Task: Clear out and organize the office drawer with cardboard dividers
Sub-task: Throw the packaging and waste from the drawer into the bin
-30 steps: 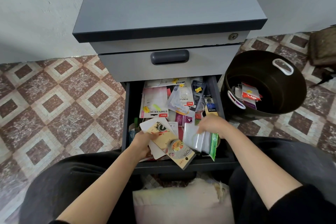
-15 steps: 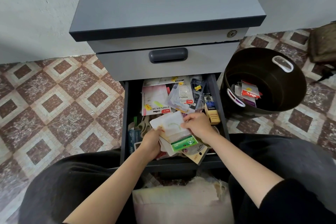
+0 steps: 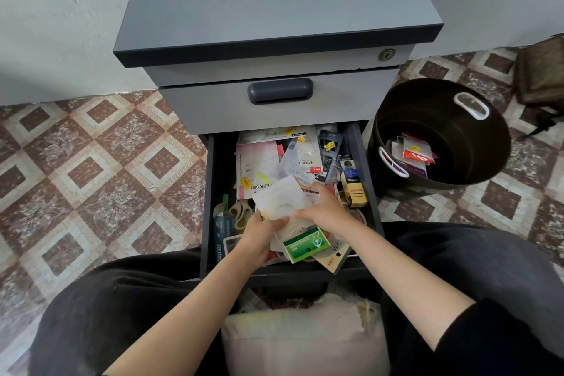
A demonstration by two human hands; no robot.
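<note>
The open lower drawer (image 3: 210,192) of a grey cabinet is full of loose packaging cards and stationery. My left hand (image 3: 261,233) grips a stack of cards (image 3: 305,241) from below, a green-and-white one showing at its front. My right hand (image 3: 325,207) holds the right side of the stack, its fingers on a white pouch (image 3: 280,200) lying on top. Under the hands the drawer's contents are hidden. A yellow and black box (image 3: 354,188) stands at the drawer's right wall, and scissors (image 3: 241,214) and a blue stapler pack (image 3: 221,238) lie at its left.
A dark round bin (image 3: 488,143) with white handle holes stands on the tiled floor right of the drawer, holding a few discarded packets (image 3: 416,152). The shut upper drawer (image 3: 279,91) overhangs the back. A pale cushion (image 3: 305,336) lies between my knees. A brown bag (image 3: 540,73) sits far right.
My right hand came left from a clear plastic bag to the card stack. The white pouch now lies on top of the stack, and both hands hold the stack together.
</note>
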